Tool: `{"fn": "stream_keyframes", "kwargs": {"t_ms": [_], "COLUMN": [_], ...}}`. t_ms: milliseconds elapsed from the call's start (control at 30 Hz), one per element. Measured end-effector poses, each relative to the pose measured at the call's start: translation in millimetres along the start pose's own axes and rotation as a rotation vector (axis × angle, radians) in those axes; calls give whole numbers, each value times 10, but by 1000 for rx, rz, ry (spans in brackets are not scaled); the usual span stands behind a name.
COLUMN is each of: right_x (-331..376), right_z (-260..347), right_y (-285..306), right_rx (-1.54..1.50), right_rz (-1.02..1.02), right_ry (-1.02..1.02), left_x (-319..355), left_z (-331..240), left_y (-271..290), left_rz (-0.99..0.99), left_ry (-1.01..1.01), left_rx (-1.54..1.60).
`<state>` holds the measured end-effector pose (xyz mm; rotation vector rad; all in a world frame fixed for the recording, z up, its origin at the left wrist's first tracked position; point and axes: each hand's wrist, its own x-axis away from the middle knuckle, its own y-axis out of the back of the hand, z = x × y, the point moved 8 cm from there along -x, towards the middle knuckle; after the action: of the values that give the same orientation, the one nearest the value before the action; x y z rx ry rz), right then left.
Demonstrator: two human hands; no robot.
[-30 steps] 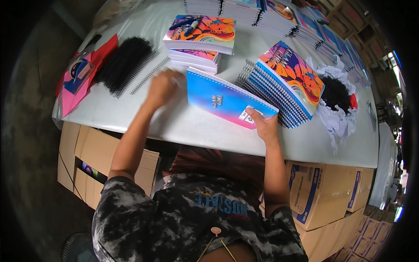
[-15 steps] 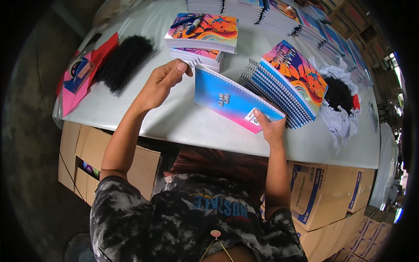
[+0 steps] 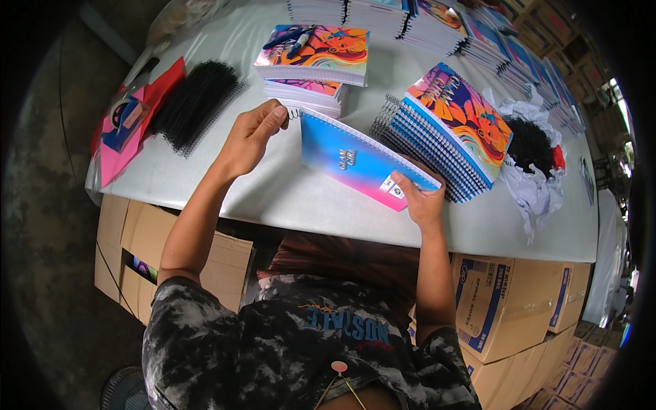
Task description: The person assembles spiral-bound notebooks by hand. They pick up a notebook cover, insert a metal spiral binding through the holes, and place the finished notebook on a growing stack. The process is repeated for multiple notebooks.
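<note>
My right hand [image 3: 425, 203] grips the right end of a notebook [image 3: 335, 154], thumb on its blue and pink cover. A row of punched holes lines the notebook's far long edge. At the left end of that edge a dark spiral coil [image 3: 294, 113] sticks out, its loops partly in the holes. The fingers of my left hand [image 3: 247, 140] are pinched together on the coil's outer end. Right of the notebook lies a stack of spiral-bound notebooks [image 3: 459, 119] with a colourful illustrated cover on top.
Behind the notebook are stacked colourful notebooks [image 3: 348, 48] with pens [image 3: 301, 42] on top. To the left lie a bundle of black coils [image 3: 199, 102] and pink-red sheets [image 3: 130, 147] with a tape roll. Crumpled paper [image 3: 536, 198] holds more black coils. Cartons [image 3: 506, 301] stand below the table.
My left hand has drawn slightly left, away from the notebook's corner, and more of the coil shows between. The notebook has barely shifted in my right hand.
</note>
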<state>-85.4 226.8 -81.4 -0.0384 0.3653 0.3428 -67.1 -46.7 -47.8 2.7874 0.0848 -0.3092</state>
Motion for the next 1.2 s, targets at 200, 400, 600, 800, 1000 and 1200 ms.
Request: {"fn": "stream_keyframes", "kwargs": {"t_ms": [200,400,600,800,1000,1200], "right_x": [18,89,160,209,307,408], "right_z": [157,112,131,338,433,415], "right_y": [-27,83,7,-136,-224,-239], "right_rx": [98,-65,80,242,280,336], "right_rz": [83,10,15,102,75,14], "right_ry": [92,-16,5,256,379,424], "left_x": [-19,-129,-93,-30,304,484], "left_z": [18,-690,-926,-793,-577,-787], "left_y": [-18,12,-210,-352,-325,-213], "left_rz": [133,176,317,477,-221,-568], "left_ry": [225,-265,-383,-297,-600,-1036], "left_rx": [65,-400,-861,-1181,-966,-986]}}
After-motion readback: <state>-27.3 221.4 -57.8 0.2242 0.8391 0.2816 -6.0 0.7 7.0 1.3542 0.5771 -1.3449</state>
